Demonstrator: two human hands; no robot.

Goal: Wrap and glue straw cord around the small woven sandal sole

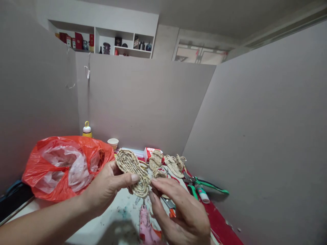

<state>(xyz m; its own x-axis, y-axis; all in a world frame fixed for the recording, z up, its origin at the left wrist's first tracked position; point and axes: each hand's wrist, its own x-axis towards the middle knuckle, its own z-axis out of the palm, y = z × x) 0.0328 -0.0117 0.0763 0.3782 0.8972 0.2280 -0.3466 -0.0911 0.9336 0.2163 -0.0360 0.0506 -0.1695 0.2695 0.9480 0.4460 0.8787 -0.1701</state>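
My left hand (109, 183) grips a small sole of coiled straw rope (131, 168), thumb on its face and fingers behind. At the sole's lower right edge, the thumb and fingertips of my right hand (182, 206) are closed in a pinch; whether a loose rope end lies between them is hidden. Just below the sole, the nozzle of a pink glue gun (145, 221) points upward. Beyond my right hand lie a woven straw slipper (155, 159) and another flat straw sole (173, 165).
A red plastic bag (33, 177) bulges on the left, near a yellow bottle (87, 131) and a white cup (112, 143). Green-handled pliers (212, 185) and a small white-and-green bottle (203, 195) lie right. Grey partitions (143, 102) enclose the table.
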